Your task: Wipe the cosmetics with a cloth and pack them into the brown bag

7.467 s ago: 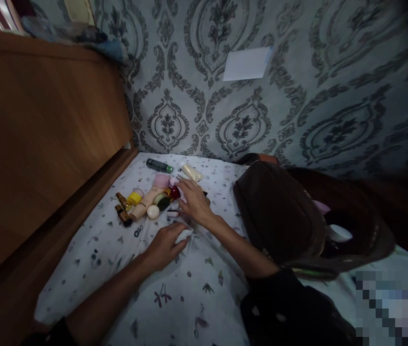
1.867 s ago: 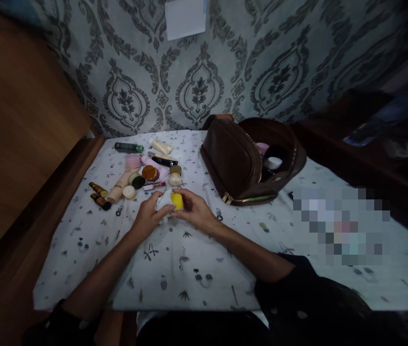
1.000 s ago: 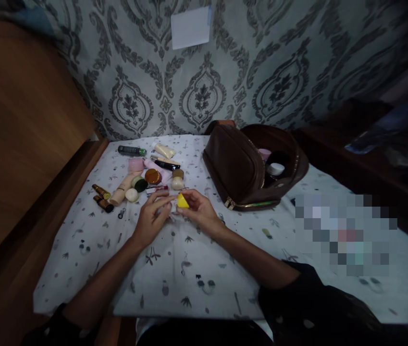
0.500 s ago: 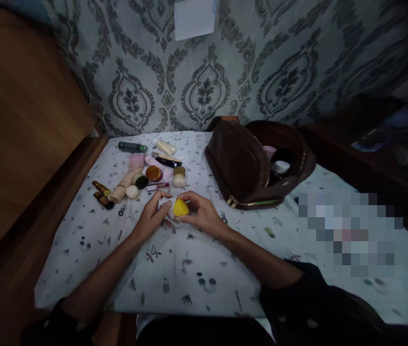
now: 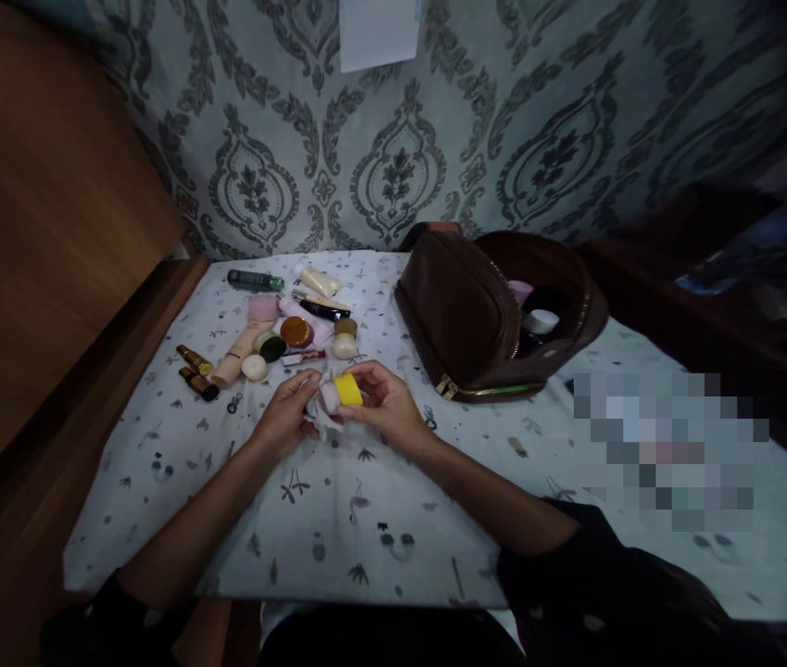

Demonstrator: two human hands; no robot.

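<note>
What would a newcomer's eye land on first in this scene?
Probably the bright yellow on the jar at the centre, gripped by the right hand while the left hand holds a white cloth against it. Next, likely the big brown bag, open on the right, and the cluster of cosmetics to its left. Behind them, the wall carries a bold dark pattern.

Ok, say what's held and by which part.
Right hand: a container, by its yellow end. Left hand: a crumpled white cloth; which part is unclear.
</note>
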